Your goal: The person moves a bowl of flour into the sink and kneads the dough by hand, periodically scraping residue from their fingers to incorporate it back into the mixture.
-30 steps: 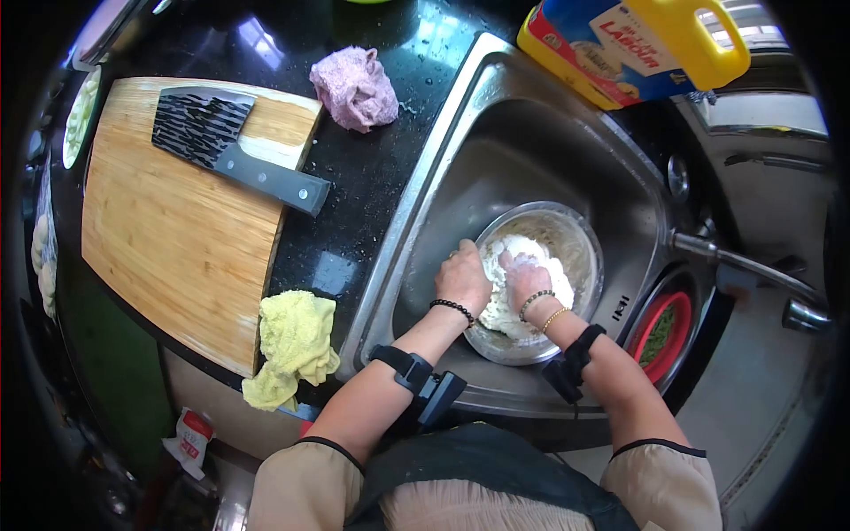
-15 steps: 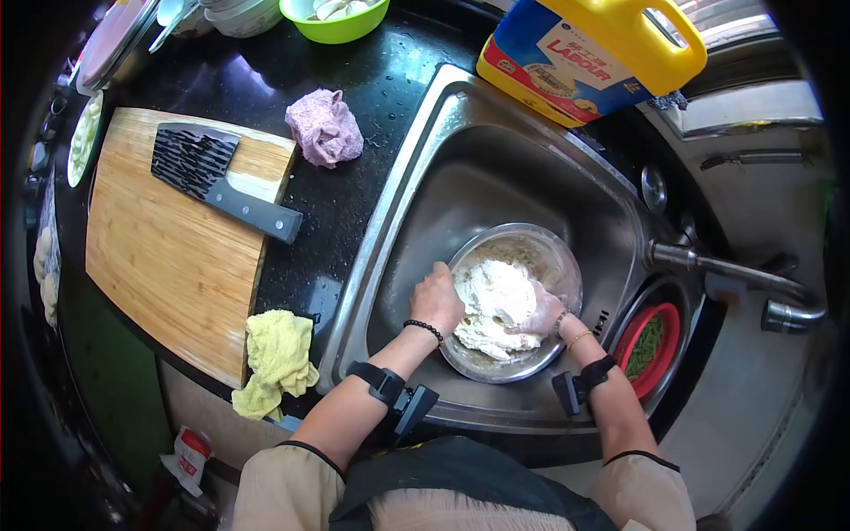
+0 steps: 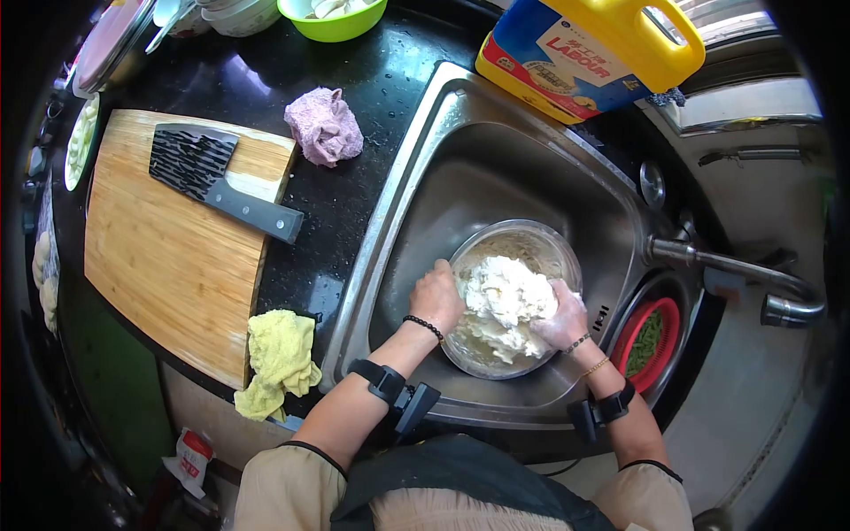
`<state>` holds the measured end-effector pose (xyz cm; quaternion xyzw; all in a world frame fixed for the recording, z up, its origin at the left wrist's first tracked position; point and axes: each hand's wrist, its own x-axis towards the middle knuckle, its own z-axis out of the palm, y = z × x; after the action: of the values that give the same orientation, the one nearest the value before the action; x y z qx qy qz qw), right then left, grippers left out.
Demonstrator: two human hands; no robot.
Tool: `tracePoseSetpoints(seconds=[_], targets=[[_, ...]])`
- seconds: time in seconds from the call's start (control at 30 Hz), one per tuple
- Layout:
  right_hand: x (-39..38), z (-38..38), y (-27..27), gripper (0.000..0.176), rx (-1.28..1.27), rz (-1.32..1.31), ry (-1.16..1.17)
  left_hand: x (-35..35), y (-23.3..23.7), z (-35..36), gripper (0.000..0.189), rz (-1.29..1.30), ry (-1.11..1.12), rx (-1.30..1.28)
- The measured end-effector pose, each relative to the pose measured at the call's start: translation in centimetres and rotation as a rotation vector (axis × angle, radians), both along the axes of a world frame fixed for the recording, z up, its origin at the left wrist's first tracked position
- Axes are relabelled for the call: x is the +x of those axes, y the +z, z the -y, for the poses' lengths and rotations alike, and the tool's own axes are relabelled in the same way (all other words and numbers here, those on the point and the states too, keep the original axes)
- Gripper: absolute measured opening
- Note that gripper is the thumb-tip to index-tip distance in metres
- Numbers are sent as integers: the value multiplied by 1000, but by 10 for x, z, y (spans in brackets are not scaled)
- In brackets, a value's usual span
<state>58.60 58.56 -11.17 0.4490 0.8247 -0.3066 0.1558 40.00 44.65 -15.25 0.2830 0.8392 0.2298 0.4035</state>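
Observation:
A steel bowl (image 3: 558, 245) sits in the sink basin, its inside walls smeared with floury paste. In it lies a lumpy mass of white dough (image 3: 507, 292), with loose shreds toward the near side. My left hand (image 3: 437, 298) is closed on the bowl's left rim, thumb side up. On the opposite side, my right hand (image 3: 562, 320) is inside the bowl with its fingers curled against the dough's right edge. Flour coats that hand, and some of its fingertips are hidden by the dough.
Around the bowl is the steel sink (image 3: 425, 168), with a faucet (image 3: 735, 265) and a red basket of greens (image 3: 651, 345) at right. A cleaver (image 3: 226, 181) rests on the cutting board (image 3: 159, 265). Nearby are yellow (image 3: 279, 358) and purple cloths (image 3: 324, 126) and a yellow jug (image 3: 589, 57).
My right hand has drawn back from the middle of the dough to its right edge. The dough looks gathered up and turned, baring more of the bowl's near side. My left hand keeps its place.

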Motion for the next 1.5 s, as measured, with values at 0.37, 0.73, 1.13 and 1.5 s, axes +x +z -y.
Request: tracePoseSetpoints(seconds=[0.37,0.73,1.13,1.5], targets=[[-44,57,0,42,424,126,398,1,-5,-3,21,31,29,-32],[-55,86,-39,28,295,323,441,-1,0,-2,20,58,61,-54],[-84,72,-75,23,209,628,575,1,3,0,18,42,89,-32],[-91,50,-83,22,186,644,622,1,-1,-2,21,7,105,10]])
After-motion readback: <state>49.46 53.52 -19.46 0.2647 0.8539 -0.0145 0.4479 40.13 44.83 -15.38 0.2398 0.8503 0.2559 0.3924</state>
